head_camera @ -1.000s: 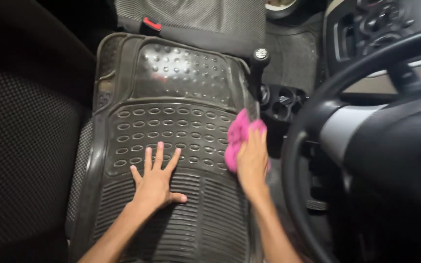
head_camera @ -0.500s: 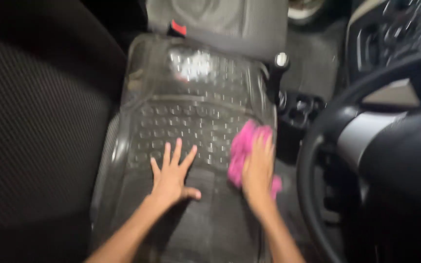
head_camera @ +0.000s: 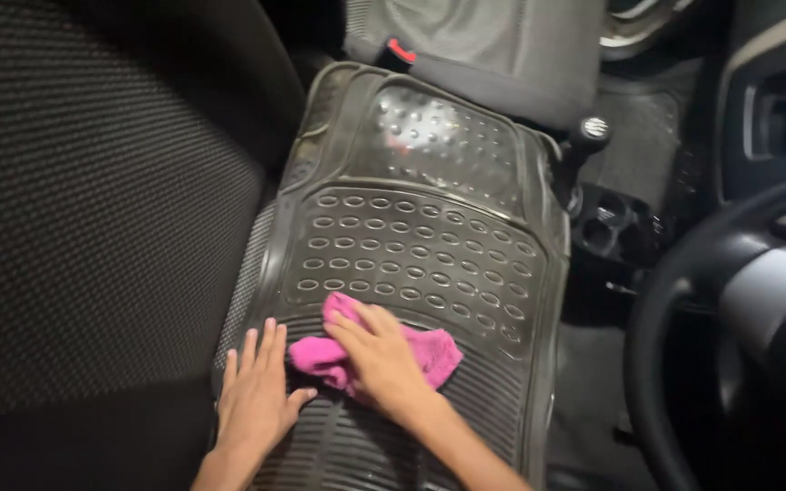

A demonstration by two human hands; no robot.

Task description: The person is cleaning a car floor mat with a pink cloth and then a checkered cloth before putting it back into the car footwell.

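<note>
A: On the driver's seat (head_camera: pixel 93 209), black rubber floor mat (head_camera: pixel 411 245) lying flat, ribbed end toward the camera, studded end toward the far seat. Right hand (head_camera: pixel 379 355)?

B: Palm down on a pink cloth (head_camera: pixel 434 350), fingers loosely curled over it, pressing it onto the mat. Cloth sits where the oval-stud band meets the ribs, left of centre. Bunched, not folded.

A: Left hand (head_camera: pixel 255 395)?

B: Flat, fingers together and stretched out, holding nothing. Rests on the mat's left edge just beside the cloth. Looks like it steadies the mat.

A: Step?

B: Judging by the pose, mid-wipe across the middle of the mat. Upper studded panel shows a wet-looking glare; can't tell if that's water or just light.

A: Next move calls for what?

B: My guess only: firm even pressure, cloth dragged along the ribs rather than across so it gets in the grooves, left hand kept planted so the mat doesn't slide off the seat.

A: Surroundings?

B: Gear knob (head_camera: pixel 595 128) just off the mat's right edge, cup holders (head_camera: pixel 611 232) below it, steering wheel (head_camera: pixel 684 300) far right. Red seat-belt buckle (head_camera: pixel 401 47) past the mat's top.
</note>
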